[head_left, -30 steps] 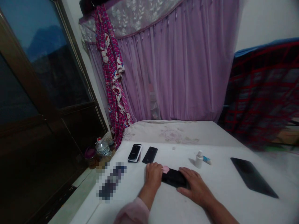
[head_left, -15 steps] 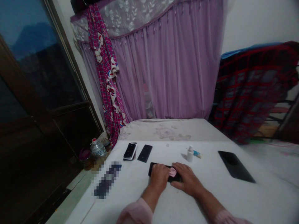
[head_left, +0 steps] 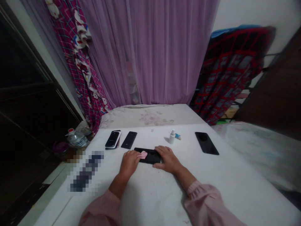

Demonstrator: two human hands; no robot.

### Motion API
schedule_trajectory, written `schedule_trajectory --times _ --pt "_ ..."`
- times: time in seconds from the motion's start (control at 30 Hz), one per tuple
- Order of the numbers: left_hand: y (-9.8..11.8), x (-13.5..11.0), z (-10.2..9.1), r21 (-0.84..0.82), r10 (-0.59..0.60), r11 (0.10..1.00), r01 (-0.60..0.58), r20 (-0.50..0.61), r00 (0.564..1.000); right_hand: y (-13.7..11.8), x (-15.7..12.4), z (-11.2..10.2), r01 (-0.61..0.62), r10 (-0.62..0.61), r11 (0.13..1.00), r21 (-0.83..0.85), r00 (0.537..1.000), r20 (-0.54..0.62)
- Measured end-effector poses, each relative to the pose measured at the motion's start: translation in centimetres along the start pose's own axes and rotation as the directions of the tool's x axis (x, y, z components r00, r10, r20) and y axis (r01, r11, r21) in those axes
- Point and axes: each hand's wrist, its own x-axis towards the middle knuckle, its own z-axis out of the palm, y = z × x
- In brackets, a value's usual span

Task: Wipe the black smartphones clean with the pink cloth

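A black smartphone [head_left: 151, 156] lies flat and crosswise on the white table surface in front of me. My left hand [head_left: 129, 164] is closed on a small pink cloth [head_left: 143, 154], which is pressed to the left part of the phone's face. At the phone's right end, my right hand [head_left: 169, 160] grips it, the thumb along the near edge and the fingers over the far one. Just beyond the hands stands a small white bottle [head_left: 172, 138], with a blue and white packet [head_left: 178, 136] behind it.
Farther left lie a dark phone [head_left: 129, 140] and a small stack of phones [head_left: 113, 140]. A larger black tablet-like device [head_left: 207, 143] is at right. The near left edge holds a pixelated item [head_left: 87, 172]. On the floor stands a water jug [head_left: 77, 138].
My view has tilted down and turned right. The pink cloth and my left hand have slid toward the phone's left end, baring more of its middle. My right hand still grips the right end.
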Motion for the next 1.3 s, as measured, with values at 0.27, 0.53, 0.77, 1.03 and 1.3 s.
schedule_trajectory --times 0.27,0.53,0.77,1.03,1.3 --pt "4.0 2.7 1.6 0.041 -0.032 0.999 0.032 -0.003 0.999 0.6 0.0 0.5 0.050 -0.049 0.998 0.027 0.998 -0.034" --pt "4.8 0.3 1.2 -0.079 0.144 0.988 -0.136 0.105 0.984 0.7 -0.2 0.8 0.037 -0.036 0.999 0.010 0.997 -0.067" --pt "1.8 -2.9 0.8 -0.205 0.194 0.960 -0.191 -0.009 0.981 1.0 -0.4 1.0 0.052 -0.050 0.999 0.015 0.990 -0.133" --pt "-7.2 -5.9 -2.0 0.130 -0.387 0.885 0.448 -0.332 0.860 1.8 -0.5 1.6 0.057 -0.057 0.998 -0.009 0.988 -0.141" --pt "-12.8 -9.4 -5.7 0.238 -0.751 0.603 0.761 -0.153 0.643 2.3 -0.4 2.0 0.072 -0.077 0.997 -0.040 0.988 -0.135"
